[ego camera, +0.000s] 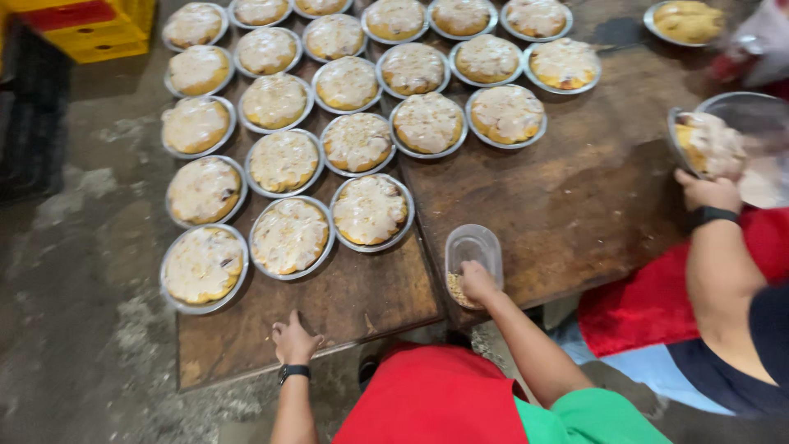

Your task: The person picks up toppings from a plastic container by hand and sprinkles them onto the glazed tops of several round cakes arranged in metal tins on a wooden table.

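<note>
Head view: on the wooden board (pixel 575 205), the left hand (pixel 293 339) lies flat at its near edge, fingers pressed together, just below the rows of topped pies in foil tins (pixel 289 236). Right of them the right hand (pixel 477 281) dips bunched fingers into a clear plastic tub (pixel 473 247) of crumbs. Farther right, a co-worker's hand (pixel 708 191) tilts another pie tin (pixel 707 144)

My arms are bare from wrist to elbow. A black watch (pixel 293 372) with a dark band circles my left wrist. Below, I see my red apron (pixel 431 399) over a green top (pixel 592 419).
</note>
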